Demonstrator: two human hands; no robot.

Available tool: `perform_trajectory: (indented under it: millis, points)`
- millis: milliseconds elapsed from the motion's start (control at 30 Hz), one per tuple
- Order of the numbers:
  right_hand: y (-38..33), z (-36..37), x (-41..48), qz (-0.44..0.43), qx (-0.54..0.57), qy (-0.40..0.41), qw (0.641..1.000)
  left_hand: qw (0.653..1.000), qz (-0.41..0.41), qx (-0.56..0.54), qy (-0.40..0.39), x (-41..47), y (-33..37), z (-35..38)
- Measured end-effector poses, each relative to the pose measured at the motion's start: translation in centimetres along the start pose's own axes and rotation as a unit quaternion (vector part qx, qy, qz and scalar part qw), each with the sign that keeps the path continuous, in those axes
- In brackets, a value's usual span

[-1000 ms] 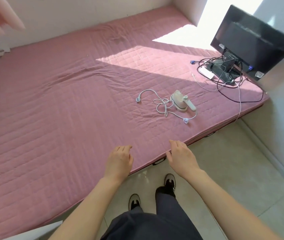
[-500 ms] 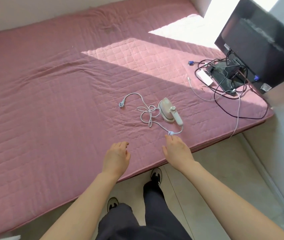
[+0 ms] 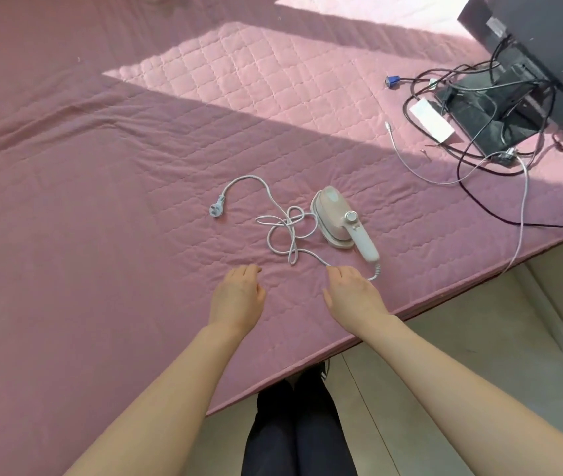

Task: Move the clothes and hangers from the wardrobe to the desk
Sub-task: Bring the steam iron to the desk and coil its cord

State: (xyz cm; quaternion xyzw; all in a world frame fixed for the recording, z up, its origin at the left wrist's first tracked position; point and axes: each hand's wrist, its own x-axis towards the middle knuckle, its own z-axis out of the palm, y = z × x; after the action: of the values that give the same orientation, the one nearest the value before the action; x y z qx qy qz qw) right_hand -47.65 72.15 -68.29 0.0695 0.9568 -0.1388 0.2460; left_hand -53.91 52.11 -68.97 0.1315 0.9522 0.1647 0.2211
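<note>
The person stands at the edge of a low bed covered by a pink quilted cover [image 3: 101,201], with both bare forearms stretched forward over it. The left hand [image 3: 239,297] is held palm down above the cover, its fingers relaxed and slightly bent, and it holds nothing. The right hand [image 3: 354,295] is just beside it, also palm down with loose fingers and nothing in its grasp. Its fingertips lie right by a white cord [image 3: 283,231], but whether they touch it cannot be told.

The cord runs in loose loops from a small pink and white steam iron [image 3: 336,218], which lies on the cover just beyond the right hand, to a grey plug [image 3: 216,209] farther left. In the far right corner a dark monitor [image 3: 548,36] stands on its base amid a tangle of black cables [image 3: 479,159], with a white box [image 3: 431,118] and a blue connector [image 3: 392,81] near them. A band of sunlight crosses the cover behind the iron.

Below the hands, dark trousers [image 3: 297,424] show against a pale tiled floor [image 3: 479,338]. Where the clothes and hangers are cannot be told from this view.
</note>
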Motion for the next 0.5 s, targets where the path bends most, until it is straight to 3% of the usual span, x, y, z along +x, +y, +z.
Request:
perform_trajectory:
  millis: [133,300,500]
  points:
    - [1.1,3.3,4.9,0.013,0.001,-0.006,1.000,1.000,-0.006,-0.007,-0.005,6.0,-1.4,3.3]
    - [2.2,7.0,10.1,0.043,0.017,-0.019,0.999,0.998,0.048,0.032,-0.005,12.6,-3.0,6.4]
    - [2.3,10.2,15.1,0.067,0.038,0.004,0.997,0.989,0.118,0.063,0.060,20.5,-4.3,7.8]
